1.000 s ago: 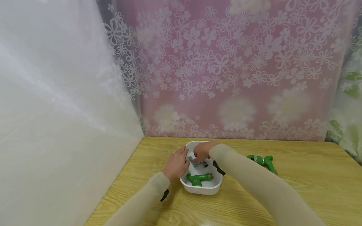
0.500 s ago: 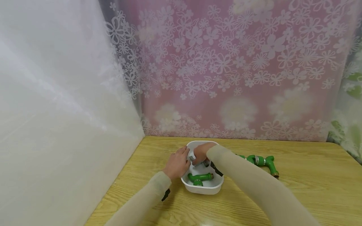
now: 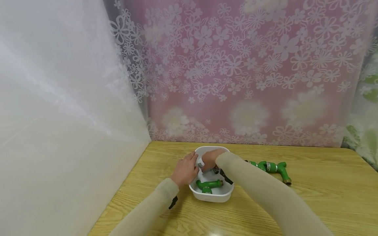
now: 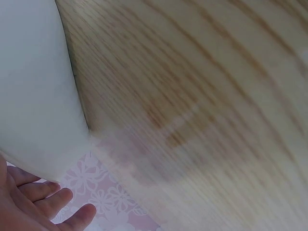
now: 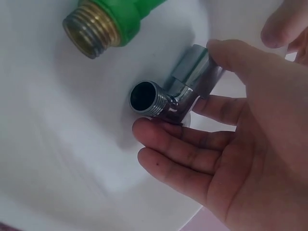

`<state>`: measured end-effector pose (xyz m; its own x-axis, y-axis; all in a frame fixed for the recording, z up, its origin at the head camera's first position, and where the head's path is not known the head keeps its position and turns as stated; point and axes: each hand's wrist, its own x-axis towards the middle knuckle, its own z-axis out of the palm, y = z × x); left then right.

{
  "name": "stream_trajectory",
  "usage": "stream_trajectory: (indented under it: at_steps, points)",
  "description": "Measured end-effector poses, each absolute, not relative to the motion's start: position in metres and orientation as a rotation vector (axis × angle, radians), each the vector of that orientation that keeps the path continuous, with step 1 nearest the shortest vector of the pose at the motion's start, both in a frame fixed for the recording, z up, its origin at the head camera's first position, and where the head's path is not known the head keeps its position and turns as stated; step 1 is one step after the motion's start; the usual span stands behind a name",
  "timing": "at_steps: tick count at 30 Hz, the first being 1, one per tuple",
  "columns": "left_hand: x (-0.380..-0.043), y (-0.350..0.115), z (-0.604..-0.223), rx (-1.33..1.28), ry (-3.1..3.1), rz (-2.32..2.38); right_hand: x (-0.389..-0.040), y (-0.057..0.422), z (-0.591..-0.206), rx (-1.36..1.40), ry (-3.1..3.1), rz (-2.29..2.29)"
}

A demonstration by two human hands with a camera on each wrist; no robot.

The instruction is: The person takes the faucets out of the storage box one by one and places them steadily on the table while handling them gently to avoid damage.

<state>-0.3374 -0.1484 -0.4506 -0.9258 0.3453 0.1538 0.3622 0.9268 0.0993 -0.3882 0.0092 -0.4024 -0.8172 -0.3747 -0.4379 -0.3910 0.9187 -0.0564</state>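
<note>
My left hand (image 3: 184, 170) rests on the left rim of a white plastic basin (image 3: 212, 198). In the left wrist view its fingers (image 4: 79, 216) lie slightly bent at the basin's rim. My right hand (image 3: 211, 159) reaches inside and holds a chrome tap (image 5: 185, 84). The thumb presses the tap's thick end from above while the fingers lie beneath it, and the threaded end (image 5: 153, 98) sticks out. Nearer the front of the basin lies a green tap (image 3: 211, 184); its brass threaded end (image 5: 91, 31) shows in the right wrist view.
To the right of the basin, several green taps (image 3: 273, 167) with silver collars lie on the wooden table (image 3: 319, 196), partly behind my right sleeve. A white sheet (image 3: 73, 131) hangs at the left. Behind the table hangs a pink flowered curtain (image 3: 236, 82).
My right hand has drawn its fingers round the chrome tap, covering more of it. The right forearm has shifted slightly left, uncovering more of the green taps. The left hand keeps its place.
</note>
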Motion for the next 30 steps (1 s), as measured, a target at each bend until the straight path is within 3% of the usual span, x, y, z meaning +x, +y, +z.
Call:
stream_trajectory:
  at_steps: [30]
  points:
    - [-0.335,-0.147,-0.450,-0.540,-2.959,-0.200,-0.371,0.039,-0.379,-0.896,2.605,0.070]
